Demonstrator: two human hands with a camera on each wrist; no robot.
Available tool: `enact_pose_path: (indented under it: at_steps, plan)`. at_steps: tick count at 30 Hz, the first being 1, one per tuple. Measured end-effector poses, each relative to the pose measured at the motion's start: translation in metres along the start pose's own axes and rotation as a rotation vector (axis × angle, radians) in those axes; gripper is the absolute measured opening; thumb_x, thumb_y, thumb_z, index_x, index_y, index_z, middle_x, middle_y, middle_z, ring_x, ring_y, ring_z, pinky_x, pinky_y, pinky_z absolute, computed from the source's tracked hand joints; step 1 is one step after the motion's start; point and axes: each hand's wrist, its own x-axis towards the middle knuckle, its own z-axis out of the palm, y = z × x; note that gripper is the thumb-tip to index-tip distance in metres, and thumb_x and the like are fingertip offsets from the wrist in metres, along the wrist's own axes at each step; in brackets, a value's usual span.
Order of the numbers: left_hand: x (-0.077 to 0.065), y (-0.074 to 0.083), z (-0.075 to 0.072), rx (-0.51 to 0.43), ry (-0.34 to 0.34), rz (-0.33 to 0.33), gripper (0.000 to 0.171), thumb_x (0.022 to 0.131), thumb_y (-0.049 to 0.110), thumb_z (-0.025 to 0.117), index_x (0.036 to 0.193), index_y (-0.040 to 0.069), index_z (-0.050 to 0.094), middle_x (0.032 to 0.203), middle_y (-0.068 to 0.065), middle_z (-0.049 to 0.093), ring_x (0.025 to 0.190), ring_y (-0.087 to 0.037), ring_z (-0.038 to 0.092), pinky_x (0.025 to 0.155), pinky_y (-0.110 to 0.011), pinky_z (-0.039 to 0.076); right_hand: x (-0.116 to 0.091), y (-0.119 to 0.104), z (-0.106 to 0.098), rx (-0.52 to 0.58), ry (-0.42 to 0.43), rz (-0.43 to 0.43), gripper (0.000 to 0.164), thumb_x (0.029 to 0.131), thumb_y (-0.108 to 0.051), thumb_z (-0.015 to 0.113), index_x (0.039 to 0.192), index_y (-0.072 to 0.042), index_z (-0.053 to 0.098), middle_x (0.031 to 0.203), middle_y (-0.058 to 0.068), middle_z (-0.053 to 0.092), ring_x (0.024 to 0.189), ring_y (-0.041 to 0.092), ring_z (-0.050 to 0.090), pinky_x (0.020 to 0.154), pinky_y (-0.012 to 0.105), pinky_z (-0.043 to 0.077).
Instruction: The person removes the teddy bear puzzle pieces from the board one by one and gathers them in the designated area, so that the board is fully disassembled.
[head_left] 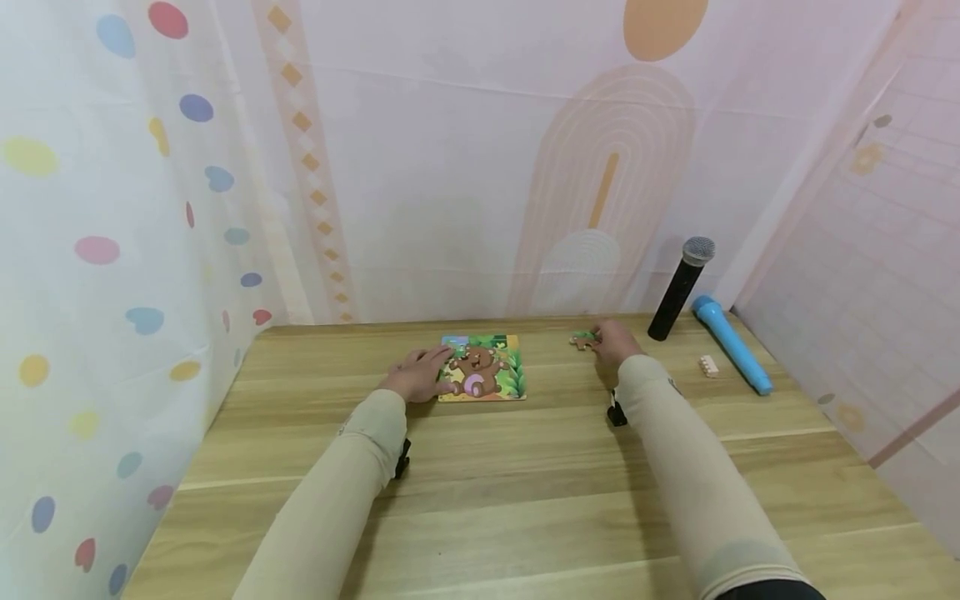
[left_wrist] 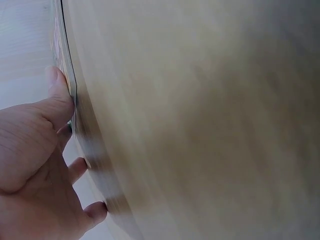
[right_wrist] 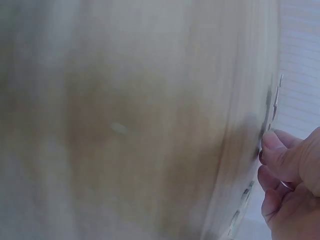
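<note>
Bear puzzle (head_left: 486,372) flat near the table's far edge, long axis running left-right. Left hand (head_left: 416,377) nearer it: at its left side, fingers spread, thumb on the near edge. Right hand (head_left: 617,342) well apart to the right, thumb and finger pinching a puzzle piece (head_left: 582,342); piece juts left from the fingertips, so the bear puzzle lies leftward across bare wood. Surface: wood-grain table (head_left: 480,492). Right of that hand: black microphone (head_left: 673,298), small pale block (head_left: 708,367), blue microphone (head_left: 731,342). Patterned curtain (head_left: 435,167) behind.
</note>
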Motion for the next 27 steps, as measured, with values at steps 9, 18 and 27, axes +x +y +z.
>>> enact_pose_path:
  at_steps: [9, 18, 27]
  plan:
    - [0.010, -0.009, 0.005, -0.010, 0.015, 0.024, 0.078, 0.104, 0.046, 0.053, 0.165, 0.018, 0.013, 0.171, -0.006, 0.007, 0.154, -0.042, 0.006, 0.113, -0.075, 0.014, -0.002, 0.002, 0.000, -0.010, 0.016, 0.005, 0.027, 0.098, 0.006, 0.058, 0.125, 0.007, 0.062, 0.123, 0.027, 0.064, 0.115, 0.042, 0.061, 0.097, 0.052, 0.051]
    - [0.006, -0.005, 0.003, 0.010, -0.004, 0.020, 0.078, 0.104, 0.050, 0.051, 0.165, 0.020, 0.012, 0.171, -0.005, 0.005, 0.154, -0.041, 0.004, 0.114, -0.073, 0.014, 0.002, 0.010, -0.005, -0.063, 0.022, -0.037, 0.027, 0.095, 0.008, 0.058, 0.122, 0.009, 0.063, 0.119, 0.028, 0.065, 0.113, 0.042, 0.061, 0.096, 0.052, 0.050]
    - [0.007, -0.007, 0.004, 0.002, 0.007, 0.026, 0.078, 0.104, 0.046, 0.052, 0.165, 0.018, 0.012, 0.171, -0.005, 0.005, 0.154, -0.042, 0.005, 0.113, -0.074, 0.015, 0.003, 0.012, -0.011, -0.089, -0.025, -0.037, 0.028, 0.094, 0.009, 0.057, 0.121, 0.008, 0.065, 0.113, 0.025, 0.066, 0.107, 0.040, 0.062, 0.092, 0.051, 0.052]
